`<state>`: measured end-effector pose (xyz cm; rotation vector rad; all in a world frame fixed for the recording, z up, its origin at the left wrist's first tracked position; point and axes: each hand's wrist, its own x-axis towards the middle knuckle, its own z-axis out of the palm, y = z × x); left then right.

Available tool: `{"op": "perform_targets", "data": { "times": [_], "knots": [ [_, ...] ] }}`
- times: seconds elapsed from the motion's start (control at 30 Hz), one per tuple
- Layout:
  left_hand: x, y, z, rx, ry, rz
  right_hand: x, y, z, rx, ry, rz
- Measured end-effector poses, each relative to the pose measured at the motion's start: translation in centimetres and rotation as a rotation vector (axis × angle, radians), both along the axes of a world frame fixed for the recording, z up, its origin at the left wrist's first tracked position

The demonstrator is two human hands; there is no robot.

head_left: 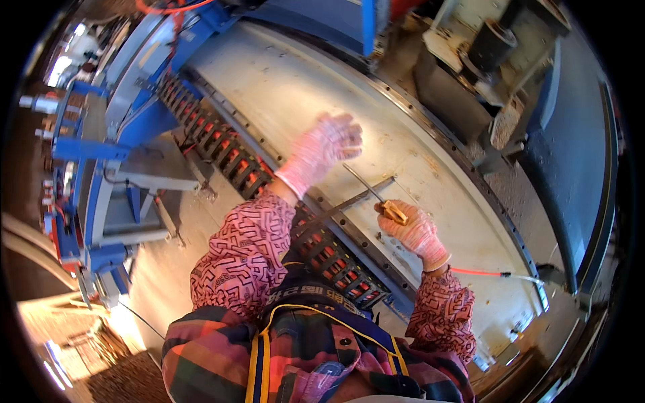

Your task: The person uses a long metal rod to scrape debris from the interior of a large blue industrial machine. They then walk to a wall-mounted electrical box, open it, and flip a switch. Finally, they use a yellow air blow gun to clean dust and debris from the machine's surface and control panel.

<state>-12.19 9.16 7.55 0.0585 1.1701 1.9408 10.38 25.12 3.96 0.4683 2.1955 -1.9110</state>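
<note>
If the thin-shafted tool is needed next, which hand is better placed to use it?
Probably the right hand: it grips the tool, with the shaft pointing forward and to the left. The left hand looks open, blurred and apart from the tool.

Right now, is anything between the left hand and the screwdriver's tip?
Nothing visible: the tip of the screwdriver appears close to the left hand in this view, with only the pale metal surface behind it.

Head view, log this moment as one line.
left hand: open, over pale metal surface | right hand: holding thin-shafted, yellow-handled tool | dark bar: slanting across surface's near edge
</note>
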Motion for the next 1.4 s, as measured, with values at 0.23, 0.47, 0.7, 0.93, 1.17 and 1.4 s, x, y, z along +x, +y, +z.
{"op": "perform_targets", "data": {
  "times": [0.23, 0.47, 0.7, 0.93, 1.17, 1.4],
  "knots": [
    [1.1, -9.7, -6.4, -0.4, -0.129, 0.597, -1.2, -5.4, 3.2, 0.622, -0.136, 0.204],
    [6.1, -16.7, -2.2, -0.219, 0.016, 0.5, -5.9, -7.8, 4.5, 0.968, -0.138, 0.253],
    [4.7, -21.4, -8.1, -0.386, 0.509, 0.388, -12.0, -9.8, 3.7, 0.977, -0.163, -0.038],
    [5.8, -33.7, -5.8, -0.319, 0.248, 0.415, 2.6, -6.4, 2.0, 0.993, -0.643, -0.295],
    [6.8, -40.1, -9.5, -0.589, 0.131, 0.328, 18.0, -9.7, 7.1, 1.008, -1.051, -0.434],
    [11.2, -32.7, -6.3, -0.32, 0.369, 0.057, 30.0, -12.1, 7.7, 1.002, -1.345, -0.503]
  ]
}}
